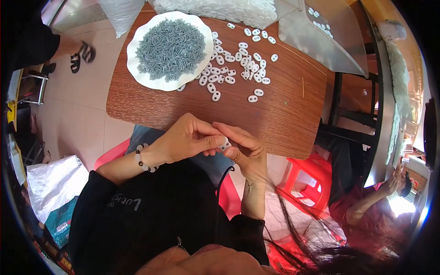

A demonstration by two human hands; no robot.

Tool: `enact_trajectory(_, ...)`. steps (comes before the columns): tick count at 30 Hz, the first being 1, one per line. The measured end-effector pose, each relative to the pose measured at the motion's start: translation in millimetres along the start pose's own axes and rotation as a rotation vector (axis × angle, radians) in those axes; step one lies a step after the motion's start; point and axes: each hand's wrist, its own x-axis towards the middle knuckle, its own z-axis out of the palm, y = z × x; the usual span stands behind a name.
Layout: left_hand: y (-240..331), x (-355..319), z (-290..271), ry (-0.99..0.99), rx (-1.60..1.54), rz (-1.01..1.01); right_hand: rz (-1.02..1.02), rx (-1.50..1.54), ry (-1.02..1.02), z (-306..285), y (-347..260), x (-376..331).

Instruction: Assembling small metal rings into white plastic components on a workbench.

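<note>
Just past the table's near edge, my left hand (pixel 195 140) and my right hand (pixel 250 153) meet, both closed in a pinch. Between their fingertips is a small white oval plastic piece (pixel 225 145) with two dark holes, resembling a cord lock; fingers cover part of it. Many similar white pieces (pixel 230 80) lie scattered across the brown wooden table (pixel 284 123) beyond my hands. At the table's far left stands a white scallop-rimmed plate (pixel 133 64), heaped with small grey spring-like pieces (pixel 172 50).
A clear bag of white pieces (pixel 220 11) lies along the far edge. To the right, a grey metal tray (pixel 316 41) holds more white pieces. A red stool (pixel 305 183) stands right of my seat. Another person's arm (pixel 371 201) is at far right, apart from my hands.
</note>
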Motion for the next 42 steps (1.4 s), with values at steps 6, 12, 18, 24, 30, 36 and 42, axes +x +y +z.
enact_trajectory(6,1.7,-5.3,3.1,0.018,0.057,0.035,-0.065,-0.016,0.021,8.4,4.3,-7.7)
enact_trajectory(12,15.4,-14.0,11.4,0.056,0.118,0.085,-0.066,-0.078,0.078,17.3,-5.0,-16.8)
enact_trajectory(18,23.6,-18.8,14.8,0.018,0.193,0.138,-0.122,-0.099,0.126,20.7,-2.5,-29.9)
enact_trajectory(24,34.6,-32.9,23.0,-0.001,0.163,0.158,-0.419,-0.290,0.085,27.3,-14.1,-32.4)
enact_trajectory(30,35.7,-21.4,28.6,0.036,0.173,0.168,-0.277,-0.250,0.163,22.7,-7.4,-31.8)
enact_trajectory(36,31.1,3.9,22.5,0.092,0.121,0.120,-0.127,-0.240,0.314,26.2,-18.5,-8.8)
enact_trajectory(42,41.3,22.9,22.2,0.048,-0.225,0.038,-0.329,-0.376,0.454,-10.2,-52.5,30.7)
